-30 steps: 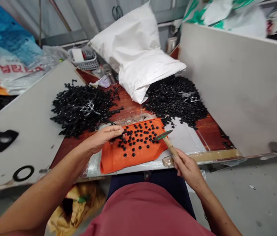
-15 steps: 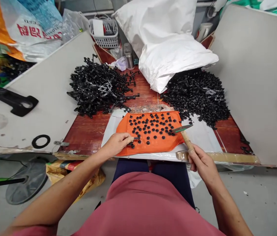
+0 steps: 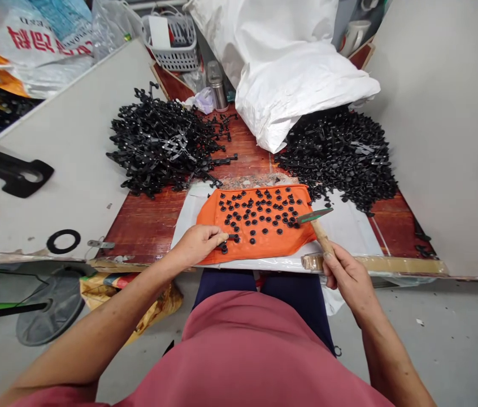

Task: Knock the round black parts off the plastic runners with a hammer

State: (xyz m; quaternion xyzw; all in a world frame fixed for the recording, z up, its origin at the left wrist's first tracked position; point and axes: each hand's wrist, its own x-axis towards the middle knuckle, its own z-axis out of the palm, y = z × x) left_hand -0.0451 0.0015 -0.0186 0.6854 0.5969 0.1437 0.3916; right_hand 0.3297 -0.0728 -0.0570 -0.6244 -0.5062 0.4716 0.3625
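My left hand [image 3: 199, 244] is at the lower left of an orange cloth [image 3: 281, 246], with thumb and fingers pinched on a small black plastic part [image 3: 231, 236]. Its free end points right, near one of the black studs. Many such round black studs [image 3: 252, 241] stand on the cloth, spread over most of it. In my right hand [image 3: 348, 276] is a hammer [image 3: 320, 234], gripped by its pale wooden handle. The narrow head, partly green, hovers at the cloth's right edge close to a few studs. Fingers hide part of the left-hand piece.
Behind the cloth, a pile of linked black parts [image 3: 158, 150] lies left and a heap of small black pieces [image 3: 340, 158] right. A white sack [image 3: 298, 85] hangs over the right heap. Pale boards [image 3: 446, 141] flank the red-brown tabletop [image 3: 137, 223]. A metal flask [image 3: 217, 90] stands behind.
The whole view has shifted slightly. Both hands keep nearly the same places over the cloth, the left still pinching the black part and the right still holding the hammer.
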